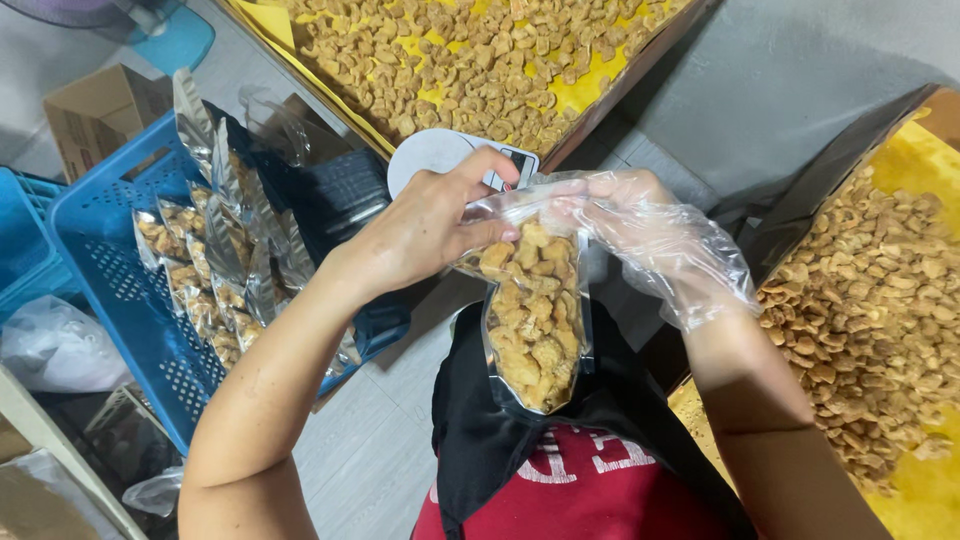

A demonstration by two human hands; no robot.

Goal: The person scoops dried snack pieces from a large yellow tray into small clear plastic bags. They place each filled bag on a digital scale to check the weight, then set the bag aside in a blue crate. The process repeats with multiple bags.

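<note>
left hand (425,225) was bare and pinching the top edge of a clear bag (532,315) stuffed with fried snack pieces, thumb on the near side and fingers curled over the far side, so the bag hung straight down and the pieces settled to the bottom. right hand (640,230) had a loose plastic glove on it, probably because that's the one touching food, and it was pinching the same top edge from the other side, fingers pressed together on the plastic. with both hands on the rim the mouth stayed taut and flat.

the bag hung in front of the person's black apron (480,430), just below a small white scale (440,152). left of the bag sat a blue crate (120,280) with filled bags standing on edge in rows, close enough to reach without shifting. right of the bag was a tray on yellow lining (900,160) heaped with loose pieces, and another tray (470,60) lay beyond the scale. a cardboard box (95,115) sat past the crate.
</note>
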